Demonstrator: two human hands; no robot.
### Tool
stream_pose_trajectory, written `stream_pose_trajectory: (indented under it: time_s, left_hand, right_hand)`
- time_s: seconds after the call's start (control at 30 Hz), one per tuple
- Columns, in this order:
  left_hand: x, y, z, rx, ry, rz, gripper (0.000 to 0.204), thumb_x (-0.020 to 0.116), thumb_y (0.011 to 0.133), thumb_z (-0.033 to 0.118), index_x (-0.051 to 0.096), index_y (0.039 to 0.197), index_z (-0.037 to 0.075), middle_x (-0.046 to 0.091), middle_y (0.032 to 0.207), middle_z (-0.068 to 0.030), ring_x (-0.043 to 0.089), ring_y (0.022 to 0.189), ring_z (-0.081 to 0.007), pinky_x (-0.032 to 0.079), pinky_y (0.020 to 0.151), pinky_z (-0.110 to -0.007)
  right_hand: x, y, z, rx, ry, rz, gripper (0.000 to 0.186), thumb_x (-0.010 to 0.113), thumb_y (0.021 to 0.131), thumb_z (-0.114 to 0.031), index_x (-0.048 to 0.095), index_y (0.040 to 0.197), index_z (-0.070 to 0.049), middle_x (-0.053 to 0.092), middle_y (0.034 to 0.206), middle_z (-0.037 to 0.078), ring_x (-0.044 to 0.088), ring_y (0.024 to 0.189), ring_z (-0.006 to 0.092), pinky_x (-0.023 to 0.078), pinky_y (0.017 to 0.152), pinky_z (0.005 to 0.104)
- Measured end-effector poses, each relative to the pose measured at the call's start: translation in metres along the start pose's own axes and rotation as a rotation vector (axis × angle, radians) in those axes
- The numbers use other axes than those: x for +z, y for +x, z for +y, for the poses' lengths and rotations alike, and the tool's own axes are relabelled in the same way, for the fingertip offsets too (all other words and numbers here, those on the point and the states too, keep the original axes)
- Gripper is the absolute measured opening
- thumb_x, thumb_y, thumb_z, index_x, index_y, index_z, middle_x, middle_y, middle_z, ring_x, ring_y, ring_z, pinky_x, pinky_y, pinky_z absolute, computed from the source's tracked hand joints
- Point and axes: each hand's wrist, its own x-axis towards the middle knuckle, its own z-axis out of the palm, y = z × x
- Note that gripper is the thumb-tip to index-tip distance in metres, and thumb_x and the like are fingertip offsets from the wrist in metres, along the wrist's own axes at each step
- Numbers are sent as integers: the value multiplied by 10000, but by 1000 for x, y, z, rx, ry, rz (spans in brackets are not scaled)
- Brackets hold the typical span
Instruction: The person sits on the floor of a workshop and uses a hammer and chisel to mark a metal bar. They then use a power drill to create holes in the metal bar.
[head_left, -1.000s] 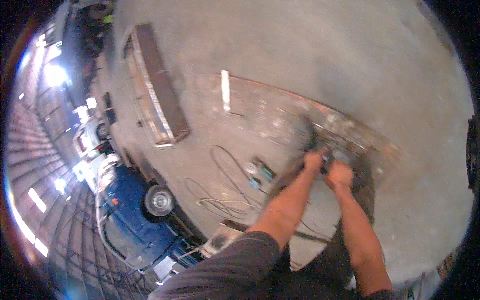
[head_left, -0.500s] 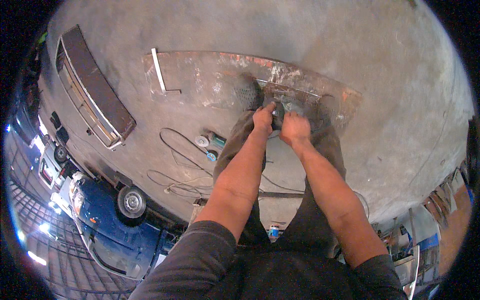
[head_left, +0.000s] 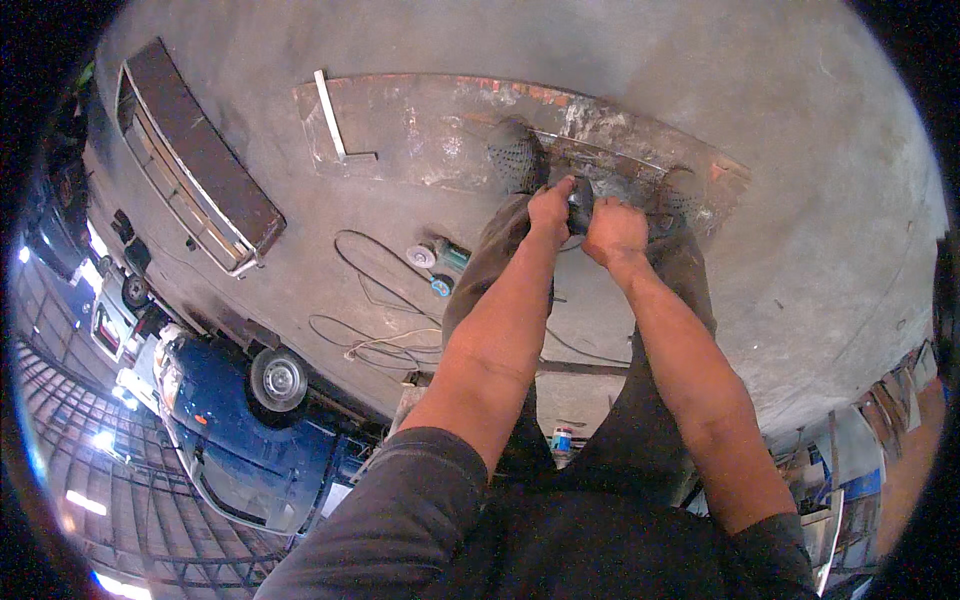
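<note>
Between my legs, my left hand is closed on a dark, rounded tool, its thumb lying along the top. My right hand is closed in a fist on the right side of the same tool. The tool's lower end and exact kind are hidden by my hands. Beneath and beyond it lies a long, rusty, scuffed metal sheet. A thin straight edge runs across the sheet just past my hands. My dark, mesh-patterned left shoe and my right shoe rest on the sheet.
An L-shaped metal square lies on the sheet's left end. Left of my leg are a green angle grinder and looped cable. Farther left stand a metal frame and a blue vehicle. Clutter lines the right.
The whole view has shifted, so the floor, sheet and hands sit slightly higher and farther right in the picture. Both hands keep their hold on the dark tool.
</note>
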Motion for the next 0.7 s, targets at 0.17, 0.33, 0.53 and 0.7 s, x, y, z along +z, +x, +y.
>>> stream_pose_trajectory:
  time_s: [0.17,0.33,0.53,0.7]
  left_hand:
    - [15,-10,1,23,23,112,297,712,940,257,674,1078,-3,701,982,-130,679,837,-280,579,772,-463]
    - [-12,18,-11,27,-33,107,290,703,948,247,661,1099,2,701,984,-132,681,829,-294,582,770,-496]
    - [-3,16,-11,-29,-29,75,296,680,964,244,651,1147,13,709,1011,-132,690,864,-309,584,822,-495]
    - [-15,24,-19,-42,-114,-18,483,744,894,230,579,1280,-9,676,1132,-149,671,936,-304,561,831,-479]
  right_hand:
    - [4,3,3,12,-9,-23,414,744,742,-222,677,1115,-55,702,1117,141,697,1040,309,554,901,425]
    - [-2,-3,-9,-79,-56,95,315,668,813,-172,691,1105,-55,723,1095,145,720,1008,309,578,854,431]
    - [2,1,-4,21,-16,-20,416,765,727,-217,677,1104,-66,695,1122,120,689,1056,299,538,932,411]
    - [10,2,-4,-13,-51,68,385,744,736,-199,684,1093,-68,702,1108,122,693,1048,299,539,924,415]
